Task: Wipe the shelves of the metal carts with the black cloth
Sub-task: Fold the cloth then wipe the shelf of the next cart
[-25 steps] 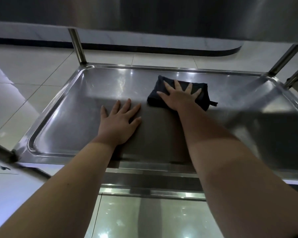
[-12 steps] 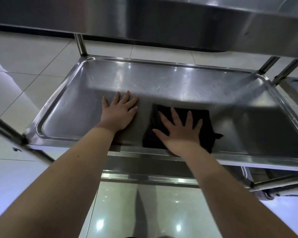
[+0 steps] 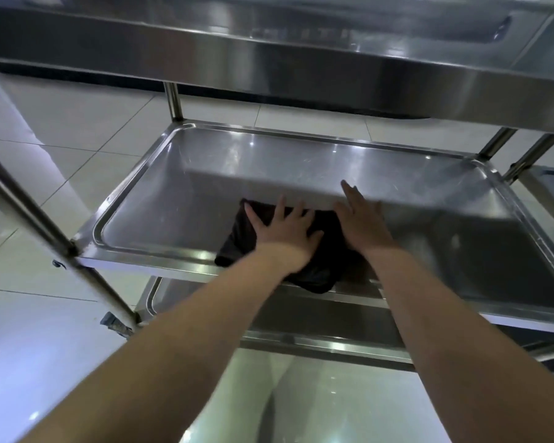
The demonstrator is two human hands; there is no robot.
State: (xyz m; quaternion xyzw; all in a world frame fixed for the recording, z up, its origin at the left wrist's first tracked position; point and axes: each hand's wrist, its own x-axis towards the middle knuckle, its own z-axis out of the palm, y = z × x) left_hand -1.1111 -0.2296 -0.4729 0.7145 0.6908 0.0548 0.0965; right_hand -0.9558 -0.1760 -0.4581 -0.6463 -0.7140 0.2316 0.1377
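1. The black cloth [image 3: 237, 231] lies at centre frame on the near rim of the middle shelf [image 3: 173, 174], partly draped over it.
2. The left hand [image 3: 282, 231], on bare steel a second ago, now presses the cloth with fingers spread.
3. The right hand [image 3: 362, 219] lies flat and unclenched at the cloth's right edge; it is blurred.
4. Judgement: the hands are swapping over, and the left side of the shelf comes next.
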